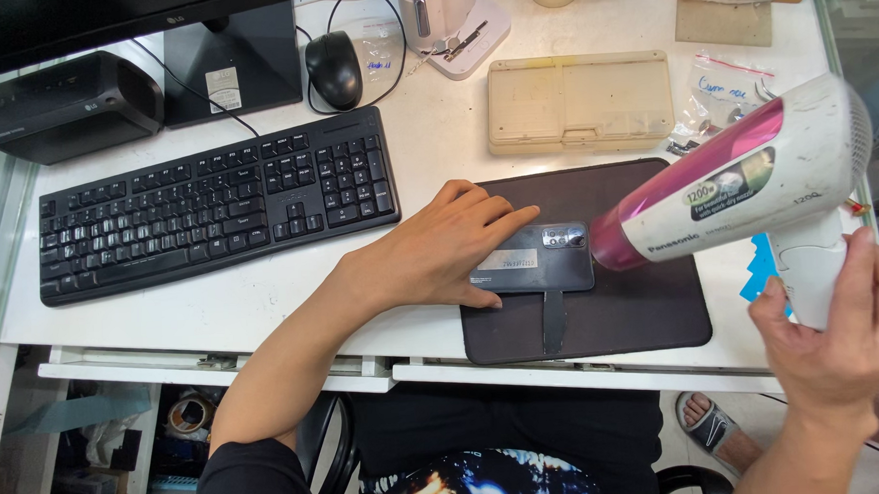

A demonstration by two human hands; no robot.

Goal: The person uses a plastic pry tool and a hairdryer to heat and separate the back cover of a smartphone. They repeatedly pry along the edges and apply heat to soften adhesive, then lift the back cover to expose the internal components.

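Pink and white plastic marks the hair dryer (739,183), gripped by its white handle in the right hand (837,335), fingers wrapped round it; the lower end of the handle is hidden inside the grip and the dryer's rear grille is cut by the frame edge. Its pink nozzle points at the dark grey slab-shaped smartphone (542,258), which lies back-up just left of the nozzle, the camera cluster nearest the dryer's mouth. The left hand (440,252) lies flat and open on the phone's far end, fingers spread over it, thumb along the near edge, so that part of the phone is covered. A dark strip (554,321) pokes out from under the phone toward the person; what it is I cannot tell. Phone and strip rest on a black rectangular mat (646,308) on the white bench (256,302). Beyond the left hand sits a beige shallow plastic case (579,101), shut; to that hand's left, a black computer keyboard (214,211), with a black mouse (333,69) behind it
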